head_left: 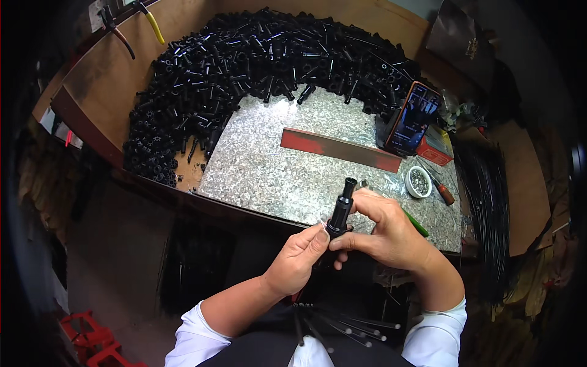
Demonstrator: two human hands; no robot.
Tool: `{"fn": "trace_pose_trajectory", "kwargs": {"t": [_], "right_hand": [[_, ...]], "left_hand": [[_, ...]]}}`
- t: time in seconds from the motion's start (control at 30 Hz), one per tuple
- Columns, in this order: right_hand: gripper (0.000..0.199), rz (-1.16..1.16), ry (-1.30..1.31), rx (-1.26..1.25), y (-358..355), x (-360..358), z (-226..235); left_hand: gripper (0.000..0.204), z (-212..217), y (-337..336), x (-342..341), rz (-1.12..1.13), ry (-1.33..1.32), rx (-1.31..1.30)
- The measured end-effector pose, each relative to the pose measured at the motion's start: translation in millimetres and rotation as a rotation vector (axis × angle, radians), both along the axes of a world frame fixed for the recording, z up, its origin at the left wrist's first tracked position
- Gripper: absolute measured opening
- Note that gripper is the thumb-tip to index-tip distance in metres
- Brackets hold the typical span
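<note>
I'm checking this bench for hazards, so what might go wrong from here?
The black part, in the right hand near the front edge of the speckled worktop, might drop if the grip slips. The open white bowl of small bits could spill if that arm knocks it. The propped-up phone might topple if bumped.

Tabletop: black parts heaped far and left side

Speckled grey sheet over wood. On it: flat red-and-dark bar, phone propped tilted, small red box beside it, white bowl of tiny bits, orange-handled screwdriver near bowl, green item partly hidden.
</note>
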State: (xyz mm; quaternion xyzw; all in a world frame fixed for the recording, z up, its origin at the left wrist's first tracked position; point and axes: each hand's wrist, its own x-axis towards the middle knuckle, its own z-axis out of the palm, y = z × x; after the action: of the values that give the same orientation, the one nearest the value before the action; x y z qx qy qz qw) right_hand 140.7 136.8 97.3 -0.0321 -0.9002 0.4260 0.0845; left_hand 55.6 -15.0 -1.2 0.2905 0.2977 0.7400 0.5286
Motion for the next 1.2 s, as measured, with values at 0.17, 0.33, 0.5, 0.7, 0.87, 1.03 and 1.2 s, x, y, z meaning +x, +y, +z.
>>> {"fn": "trace_pose_trajectory", "kwargs": {"t": [0.17,0.33,0.5,0.7,0.87,1.03,1.2], "right_hand": [[0.050,-0.282,0.012,-0.117,-6.8,8.7,-40.7],[0.031,-0.341,-0.024,-0.464,-25.7,15.3,-71.9],[0.017,-0.289,-0.065,-0.885,-46.4,15.0,-69.6],[0.025,-0.247,0.101,-0.701,-53.4,14.7,-64.5],[0.020,-0.218,0.083,-0.817,-50.3,14.6,-69.4],[0.022,-0.179,0.062,-0.822,-46.2,14.8,-68.8],[0.022,-0.177,0.071,-0.803,-44.9,14.1,-72.1]], "left_hand": [[0.041,1.3,-0.5,-5.5,0.069,-0.053,-0.042],[0.039,9.2,0.3,-5.0,0.213,-0.005,-0.045],[0.043,1.0,-5.2,-17.8,0.103,-0.049,-0.082],[0.042,0.9,-5.7,-20.1,0.084,-0.156,0.033],[0.046,-3.8,-5.4,-21.3,0.083,-0.117,0.083],[0.045,-6.7,-2.8,-19.6,0.054,-0.177,0.188],[0.041,-7.3,-1.3,-18.7,0.052,-0.173,0.232]]}}
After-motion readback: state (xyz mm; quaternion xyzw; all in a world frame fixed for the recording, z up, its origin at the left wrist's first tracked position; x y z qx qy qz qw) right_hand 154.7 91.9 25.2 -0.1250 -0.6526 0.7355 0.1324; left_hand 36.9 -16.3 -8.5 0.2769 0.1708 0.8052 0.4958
